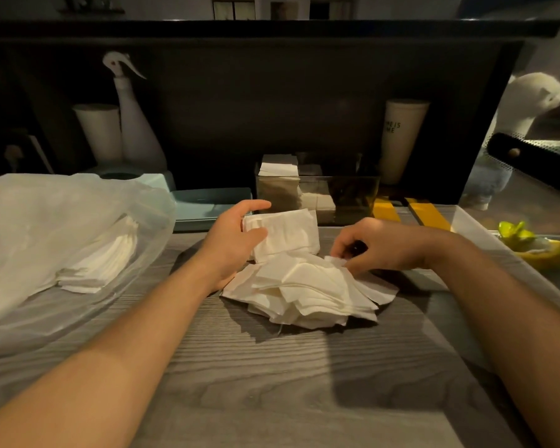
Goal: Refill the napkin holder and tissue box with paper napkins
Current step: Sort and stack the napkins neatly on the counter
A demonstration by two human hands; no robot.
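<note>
Two hands sorting napkins on a grey wooden counter [272, 367].

Nearest, a loose napkin pile [307, 292]; at its 1 o'clock the right hand [382, 245] pinches one napkin's corner, at 11 the left hand [232, 239] grips a small stack [285, 236] — beyond, at 12, the clear napkin holder [317, 195], partly filled.

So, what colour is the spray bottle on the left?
White, the spray bottle, seen in the head view.
</note>
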